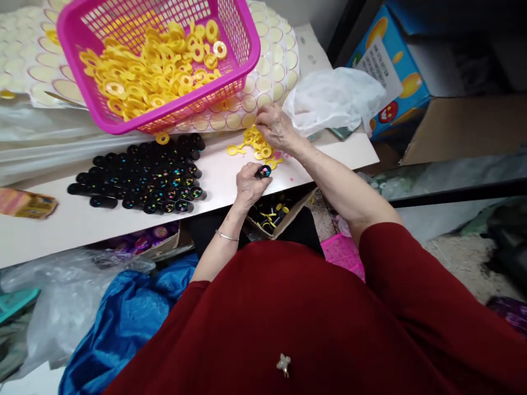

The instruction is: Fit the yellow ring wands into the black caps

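Black tube (264, 171) pinched in left hand's (249, 186) grip, near front of bench (218, 178); tilting could spill its coloured bits (265, 171), if loose. Right hand (275, 126) by yellow ring-ended pieces (259, 144) (fingertips hidden, grip cannot be told).

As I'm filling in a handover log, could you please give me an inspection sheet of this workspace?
Surface: pale table, partly covered by work.
Job's things: black tubes grouped on the table's left side; yellow ring pieces in a loose pile, more in the pink basket.
Clutter: white plastic bag; a few small pink bits.
Hands: left hand holds one black tube; right hand is at the loose pile, its grip unclear.
Cables: nothing seen.
Surroundings: blue printed box at right; open carton below the table edge; blue sheet at lower left.
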Tool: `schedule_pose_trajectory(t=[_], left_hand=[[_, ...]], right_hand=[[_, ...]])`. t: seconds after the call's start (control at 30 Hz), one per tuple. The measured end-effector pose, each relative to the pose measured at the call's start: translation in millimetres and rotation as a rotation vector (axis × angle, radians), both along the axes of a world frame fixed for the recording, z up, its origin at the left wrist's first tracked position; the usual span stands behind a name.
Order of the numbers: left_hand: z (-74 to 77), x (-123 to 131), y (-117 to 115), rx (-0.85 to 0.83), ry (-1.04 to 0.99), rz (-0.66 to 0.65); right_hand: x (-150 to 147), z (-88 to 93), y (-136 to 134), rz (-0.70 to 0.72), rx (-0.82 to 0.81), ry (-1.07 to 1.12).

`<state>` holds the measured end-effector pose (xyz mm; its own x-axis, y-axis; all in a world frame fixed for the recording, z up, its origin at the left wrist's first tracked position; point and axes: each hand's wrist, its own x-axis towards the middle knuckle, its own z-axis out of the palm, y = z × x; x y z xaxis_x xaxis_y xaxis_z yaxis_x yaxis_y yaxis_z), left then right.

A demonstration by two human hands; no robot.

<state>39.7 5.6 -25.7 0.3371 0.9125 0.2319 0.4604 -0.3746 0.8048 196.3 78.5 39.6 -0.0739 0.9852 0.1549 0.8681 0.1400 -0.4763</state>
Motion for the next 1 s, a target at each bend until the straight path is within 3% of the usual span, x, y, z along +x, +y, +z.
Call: schedule_pose_trajectory(t=[0.3,0.4,0.5,0.6,0.67,0.8,0.93,1.0], left_hand=[[3.8,0,-1,0.001,-0.012,0.019],[2.2,0,-2,-0.01,-0.002,0.008],[0.5,1,-1,-0.017,0.006,-0.004],[0.9,0,0,-0.041,-0.018,-0.018],[3.2,-2,0,-0.067,-0.087,-0.037],[13.4,-8,-7,-0.134,-0.345,-0.013],[29.7,-10,-30,-0.349,-0.642,0.086],[38.2,-10,-44,-0.511,-0.694,0.024]], right_hand=[[-7,-5.0,-27,-0.217,0.06,0.188],[-11,-11.4,-47,-0.335,0.107,0.469],[-13,-18.5,-72,-0.427,0.097,0.887],[-11,-21.4,-96,-0.415,-0.035,1.227],[-11,-20.3,-111,-0.372,-0.115,1.334],[-18,-15.5,-136,-0.331,-0.068,1.182],[-32,-10.9,-161,-0.282,0.022,0.674],[-40,-9.6,-172,-0.25,-0.014,0.451]])
